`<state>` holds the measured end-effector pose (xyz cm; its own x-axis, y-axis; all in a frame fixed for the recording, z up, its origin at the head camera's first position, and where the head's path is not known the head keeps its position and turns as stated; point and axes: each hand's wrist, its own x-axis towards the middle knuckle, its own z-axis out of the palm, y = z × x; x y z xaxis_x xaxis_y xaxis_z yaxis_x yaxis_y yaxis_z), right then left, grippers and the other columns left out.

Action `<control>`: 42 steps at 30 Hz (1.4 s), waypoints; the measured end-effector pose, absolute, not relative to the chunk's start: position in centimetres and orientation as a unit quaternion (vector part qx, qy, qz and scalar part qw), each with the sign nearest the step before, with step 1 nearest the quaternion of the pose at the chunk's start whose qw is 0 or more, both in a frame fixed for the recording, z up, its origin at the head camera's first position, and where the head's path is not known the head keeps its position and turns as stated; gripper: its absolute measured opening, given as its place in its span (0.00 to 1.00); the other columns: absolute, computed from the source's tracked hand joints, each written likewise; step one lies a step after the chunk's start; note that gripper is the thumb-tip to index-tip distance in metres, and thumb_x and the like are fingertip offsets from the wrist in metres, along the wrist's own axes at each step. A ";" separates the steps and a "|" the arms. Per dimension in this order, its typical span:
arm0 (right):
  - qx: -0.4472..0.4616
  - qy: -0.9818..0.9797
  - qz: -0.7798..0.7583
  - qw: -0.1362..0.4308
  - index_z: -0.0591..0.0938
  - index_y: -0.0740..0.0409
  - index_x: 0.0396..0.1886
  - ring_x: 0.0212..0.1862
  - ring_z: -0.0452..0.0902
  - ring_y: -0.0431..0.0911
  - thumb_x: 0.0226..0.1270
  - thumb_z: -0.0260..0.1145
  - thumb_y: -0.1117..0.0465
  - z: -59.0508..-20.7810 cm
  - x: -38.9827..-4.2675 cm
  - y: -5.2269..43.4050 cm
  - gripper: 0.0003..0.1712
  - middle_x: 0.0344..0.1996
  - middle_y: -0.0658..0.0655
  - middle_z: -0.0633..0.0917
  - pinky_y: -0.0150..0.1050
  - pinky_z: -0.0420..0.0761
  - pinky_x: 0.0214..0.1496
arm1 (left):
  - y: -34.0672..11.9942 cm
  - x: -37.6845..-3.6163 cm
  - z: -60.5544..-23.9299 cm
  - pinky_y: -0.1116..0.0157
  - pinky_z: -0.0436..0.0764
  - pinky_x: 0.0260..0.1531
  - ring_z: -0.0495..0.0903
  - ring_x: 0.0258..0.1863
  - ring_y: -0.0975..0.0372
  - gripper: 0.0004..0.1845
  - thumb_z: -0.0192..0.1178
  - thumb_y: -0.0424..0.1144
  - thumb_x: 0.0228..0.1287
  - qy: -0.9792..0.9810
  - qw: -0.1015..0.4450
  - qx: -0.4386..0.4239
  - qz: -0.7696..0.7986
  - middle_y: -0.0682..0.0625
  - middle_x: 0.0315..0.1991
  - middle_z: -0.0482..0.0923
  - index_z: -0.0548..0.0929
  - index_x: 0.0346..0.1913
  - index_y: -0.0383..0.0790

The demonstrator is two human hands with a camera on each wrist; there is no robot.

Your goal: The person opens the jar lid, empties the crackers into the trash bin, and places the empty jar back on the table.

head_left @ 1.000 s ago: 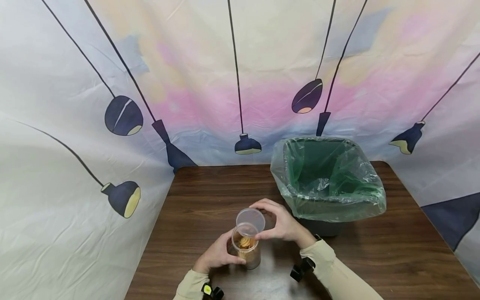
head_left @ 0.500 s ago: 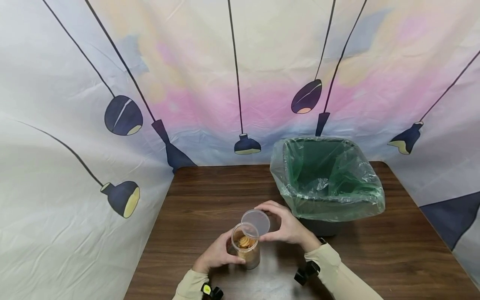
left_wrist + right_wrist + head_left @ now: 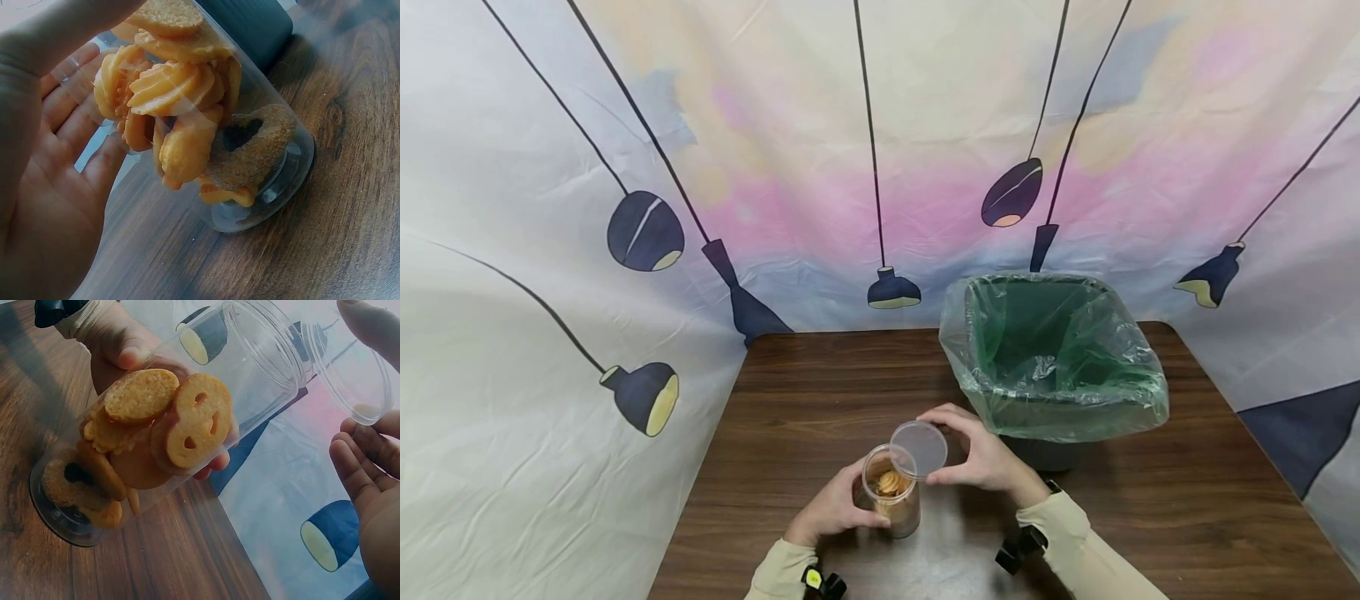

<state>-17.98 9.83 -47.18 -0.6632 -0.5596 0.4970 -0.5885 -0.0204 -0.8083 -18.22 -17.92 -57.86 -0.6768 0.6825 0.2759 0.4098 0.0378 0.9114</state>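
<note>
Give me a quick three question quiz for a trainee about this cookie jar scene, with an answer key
1. True or false: the lid sits closed on the cookie jar.
2. Which hand holds the lid: A left hand, B right hand?
3. Fill in: the bin is lined with a ___ plastic bag.

Key:
1. False: the right hand holds it beside the open mouth.
2. B; the left hand grips the jar.
3. Green.

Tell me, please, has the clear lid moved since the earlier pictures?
Yes. The lid in the right hand has shifted rightward, off the jar mouth toward the lined bin; the jar stays put.
</note>
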 end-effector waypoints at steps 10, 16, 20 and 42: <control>0.396 -0.695 0.600 0.008 0.72 0.72 0.60 0.54 0.73 0.49 0.45 0.78 0.73 -47.9 -17.7 10.4 0.40 0.52 0.68 0.75 0.31 0.76 0.57 | -17.9 -18.3 -58.1 0.69 0.67 0.66 0.71 0.64 0.60 0.44 0.76 0.34 0.49 0.707 0.119 0.386 0.581 0.46 0.66 0.71 0.65 0.70 0.42; 0.389 -0.697 0.603 0.013 0.72 0.74 0.59 0.55 0.73 0.48 0.45 0.78 0.73 -48.2 -17.3 10.8 0.39 0.52 0.69 0.75 0.29 0.74 0.58 | -18.0 -18.3 -58.1 0.68 0.69 0.65 0.72 0.63 0.61 0.44 0.76 0.35 0.49 0.716 0.120 0.380 0.573 0.47 0.64 0.72 0.65 0.70 0.43; 0.380 -0.700 0.604 0.014 0.72 0.74 0.59 0.55 0.73 0.47 0.45 0.78 0.73 -48.4 -17.1 11.0 0.39 0.52 0.69 0.75 0.29 0.74 0.59 | -18.0 -18.2 -58.2 0.68 0.68 0.65 0.72 0.63 0.61 0.44 0.76 0.35 0.49 0.714 0.123 0.378 0.577 0.47 0.65 0.73 0.66 0.70 0.43; 0.357 -0.719 0.596 0.015 0.73 0.70 0.61 0.55 0.74 0.44 0.45 0.79 0.71 -50.6 -17.6 11.7 0.40 0.54 0.66 0.75 0.30 0.75 0.60 | -17.9 -18.4 -58.1 0.68 0.68 0.65 0.73 0.63 0.59 0.43 0.76 0.35 0.49 0.711 0.114 0.388 0.575 0.45 0.64 0.73 0.66 0.69 0.41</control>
